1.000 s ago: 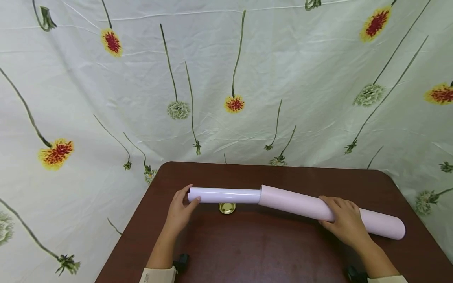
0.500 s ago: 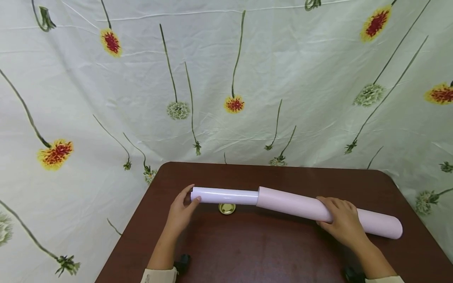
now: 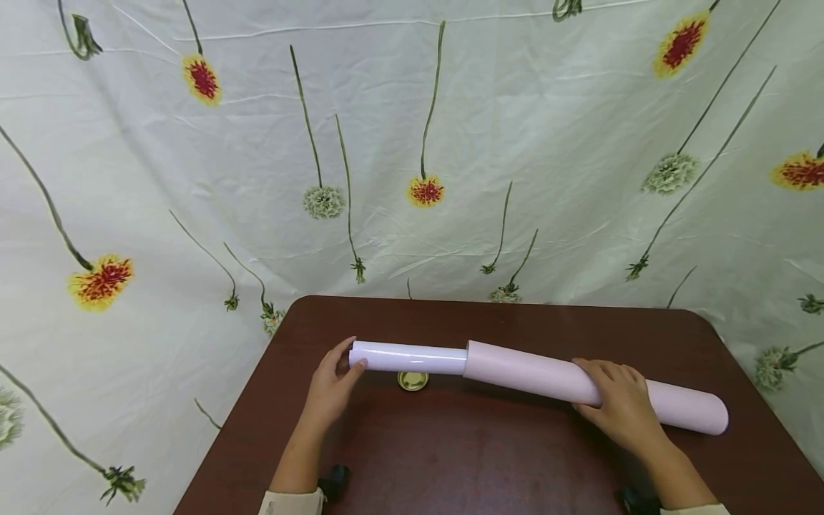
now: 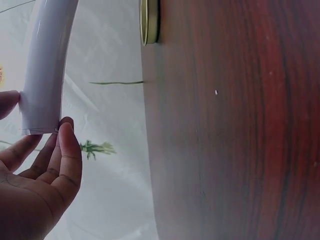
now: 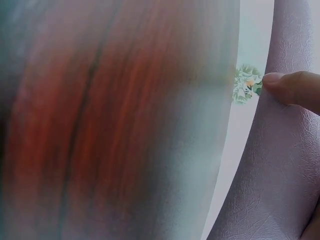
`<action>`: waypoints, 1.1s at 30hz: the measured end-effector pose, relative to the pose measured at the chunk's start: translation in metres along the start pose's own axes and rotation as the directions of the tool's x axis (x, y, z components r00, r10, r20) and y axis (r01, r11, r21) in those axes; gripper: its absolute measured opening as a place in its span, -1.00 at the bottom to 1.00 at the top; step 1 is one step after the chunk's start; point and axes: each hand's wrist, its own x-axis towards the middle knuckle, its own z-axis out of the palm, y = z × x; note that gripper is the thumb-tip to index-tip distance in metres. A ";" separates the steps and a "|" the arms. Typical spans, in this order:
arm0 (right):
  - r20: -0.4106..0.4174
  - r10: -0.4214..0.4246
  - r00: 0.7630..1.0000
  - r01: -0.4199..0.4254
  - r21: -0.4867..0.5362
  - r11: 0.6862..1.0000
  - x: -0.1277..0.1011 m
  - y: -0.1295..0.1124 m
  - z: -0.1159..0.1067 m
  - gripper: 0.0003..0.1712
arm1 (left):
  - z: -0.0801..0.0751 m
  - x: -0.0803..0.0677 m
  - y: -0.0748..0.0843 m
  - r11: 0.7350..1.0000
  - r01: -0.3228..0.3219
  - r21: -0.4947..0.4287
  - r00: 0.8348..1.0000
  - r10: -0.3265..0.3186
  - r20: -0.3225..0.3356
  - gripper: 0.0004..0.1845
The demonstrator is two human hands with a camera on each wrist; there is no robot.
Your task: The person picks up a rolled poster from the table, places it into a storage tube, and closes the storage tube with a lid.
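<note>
A tube (image 3: 524,372) is being gripped by the right hand (image 3: 622,405), the roll (image 3: 412,358) in its mouth pinched by the left hand (image 3: 330,387).

The white roll (image 3: 408,357) sits deeper in the pink tube (image 3: 528,370).

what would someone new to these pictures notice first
Probably the long pink tube over the dark table, gripped by the right hand, with a glossy white roll running into its open end and the left hand holding the roll's other end. Next might come the pale cloth behind, printed with red-and-yellow flowers, then the round gold-coloured piece on the table.
</note>
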 end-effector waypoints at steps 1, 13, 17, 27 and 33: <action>-0.001 -0.001 1.000 0.001 0.000 1.000 0.000 0.000 0.000 -0.07 | 0.000 0.000 0.001 1.000 0.001 -0.001 1.000 -0.001 0.000 -0.38; -0.005 -0.002 1.000 0.002 0.002 1.000 -0.002 -0.003 0.000 -0.07 | 0.000 -0.002 0.002 1.000 -0.005 -0.002 1.000 0.005 -0.011 -0.39; -0.002 -0.003 1.000 0.003 0.005 1.000 -0.002 -0.004 0.000 -0.07 | 0.002 -0.002 0.001 1.000 -0.004 -0.010 1.000 0.004 -0.018 -0.40; 0.010 -0.008 1.000 0.007 0.016 1.000 -0.004 -0.007 0.002 -0.06 | 0.010 -0.005 0.000 0.999 -0.031 -0.027 0.999 0.030 -0.025 -0.41; -0.004 -0.014 1.000 0.014 0.015 1.000 -0.005 -0.007 0.004 -0.06 | 0.010 -0.006 0.001 0.999 -0.033 -0.029 0.999 0.033 -0.021 -0.41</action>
